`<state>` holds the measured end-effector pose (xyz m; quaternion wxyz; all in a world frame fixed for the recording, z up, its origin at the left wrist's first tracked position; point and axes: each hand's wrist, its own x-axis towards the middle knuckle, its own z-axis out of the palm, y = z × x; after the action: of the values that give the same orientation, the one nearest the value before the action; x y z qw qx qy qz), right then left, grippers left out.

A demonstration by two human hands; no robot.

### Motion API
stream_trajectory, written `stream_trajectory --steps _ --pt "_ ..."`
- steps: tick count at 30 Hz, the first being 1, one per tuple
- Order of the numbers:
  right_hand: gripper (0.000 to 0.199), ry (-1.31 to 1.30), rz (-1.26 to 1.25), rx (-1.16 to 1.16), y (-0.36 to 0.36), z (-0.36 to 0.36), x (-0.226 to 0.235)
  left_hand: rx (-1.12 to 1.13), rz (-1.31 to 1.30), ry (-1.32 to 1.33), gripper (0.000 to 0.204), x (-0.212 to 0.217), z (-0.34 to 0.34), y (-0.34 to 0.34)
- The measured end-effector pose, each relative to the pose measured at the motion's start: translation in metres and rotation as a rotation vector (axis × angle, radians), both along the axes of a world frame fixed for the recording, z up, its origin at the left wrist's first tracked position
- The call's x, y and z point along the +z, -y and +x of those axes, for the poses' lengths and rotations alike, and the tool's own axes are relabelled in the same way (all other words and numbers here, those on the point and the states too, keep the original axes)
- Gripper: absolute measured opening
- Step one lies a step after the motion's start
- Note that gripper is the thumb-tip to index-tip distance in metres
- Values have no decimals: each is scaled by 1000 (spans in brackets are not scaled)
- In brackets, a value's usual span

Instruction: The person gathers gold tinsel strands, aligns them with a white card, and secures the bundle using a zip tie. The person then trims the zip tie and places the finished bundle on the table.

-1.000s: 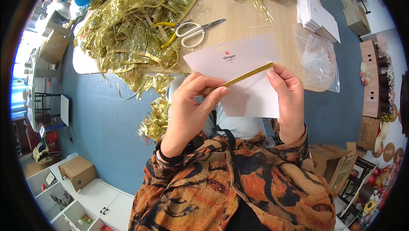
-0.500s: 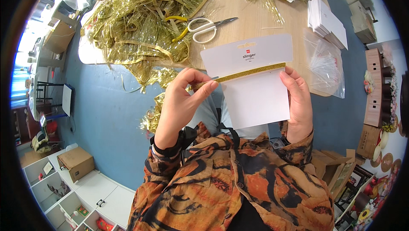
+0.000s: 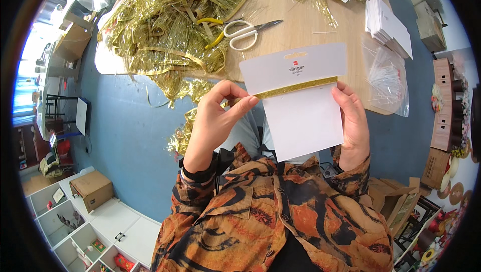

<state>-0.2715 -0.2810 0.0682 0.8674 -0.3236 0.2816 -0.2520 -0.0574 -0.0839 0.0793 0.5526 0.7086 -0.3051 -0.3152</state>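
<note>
A white header card (image 3: 306, 126) with a hang slot is held up over my lap at the table's near edge. Across its middle runs a flat gold ribbon band (image 3: 298, 88). My left hand (image 3: 220, 114) pinches the band between thumb and forefinger at the card's left edge. My right hand (image 3: 351, 119) grips the card's right side, thumb in front near the band's right end, other fingers mostly hidden behind it. From the left hand the gold material trails down toward a gold tinsel fringe (image 3: 183, 134) hanging off the table.
A large heap of gold tinsel garland (image 3: 175, 26) covers the table's left. White-handled scissors (image 3: 243, 36) and a yellow-handled tool (image 3: 215, 39) lie beside it. At the right are stacked white cards (image 3: 383, 24) and a clear bag of thin white ties (image 3: 386, 81).
The card has tilted slightly, and its lower edge sits a little lower in view. Both hands keep their hold on band and card.
</note>
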Motion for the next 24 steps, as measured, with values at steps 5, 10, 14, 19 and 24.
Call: stream_trajectory --steps 5,10,14,19,24 --pt "29 60 142 80 3 3 -9 -94 -183 -317 18 -10 7 -1" --pt "32 89 261 144 -1 5 -16 -247 -314 -334 12 -25 16 -6" --pt "35 103 249 175 -7 6 -14 -370 -359 -408 16 -38 26 -12" --pt "36 64 265 177 -10 8 -6 -387 -267 -399 19 -42 36 -26" --pt "36 40 305 210 -17 12 -4 -321 -16 -186 19 -50 37 -21"
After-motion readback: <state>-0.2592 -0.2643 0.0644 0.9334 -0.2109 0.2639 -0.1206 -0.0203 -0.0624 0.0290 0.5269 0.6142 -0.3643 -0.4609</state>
